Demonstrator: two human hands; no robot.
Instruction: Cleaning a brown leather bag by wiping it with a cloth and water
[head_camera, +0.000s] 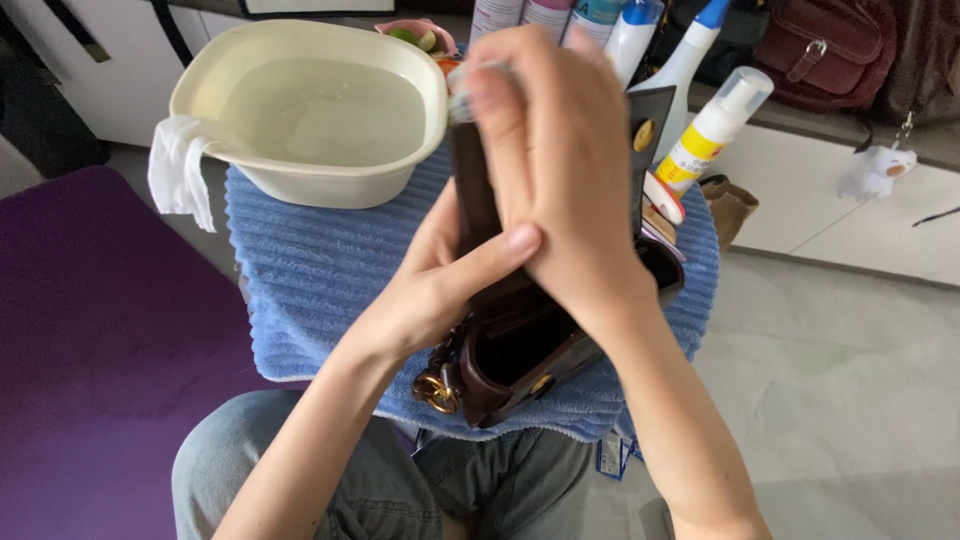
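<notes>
While both hands work above the lap, I log the positions as follows. Left hand (435, 285) grips the small dark brown leather bag with gold hardware (515, 355) from the left side, thumb pressed across its front wall, holding it open and tilted over the blue ribbed towel (310, 270). Right hand (555, 150) is closed, fingers pressed together around a small pale object at its fingertips; I cannot tell what the object is, as it is blurred. This hand lies against the raised flap of the bag. Bag interior looks dark and empty from this angle. Behind, the cream plastic basin of water (310, 110) sits on the towel, a white cloth (180, 170) draped over its left rim. White spray and squeeze bottles (715, 125) stand to the right, not in hand. Judgement: the flap is being treated now; body, strap ring and interior appear still to do. Purple mat (90, 330) lies at left.
</notes>
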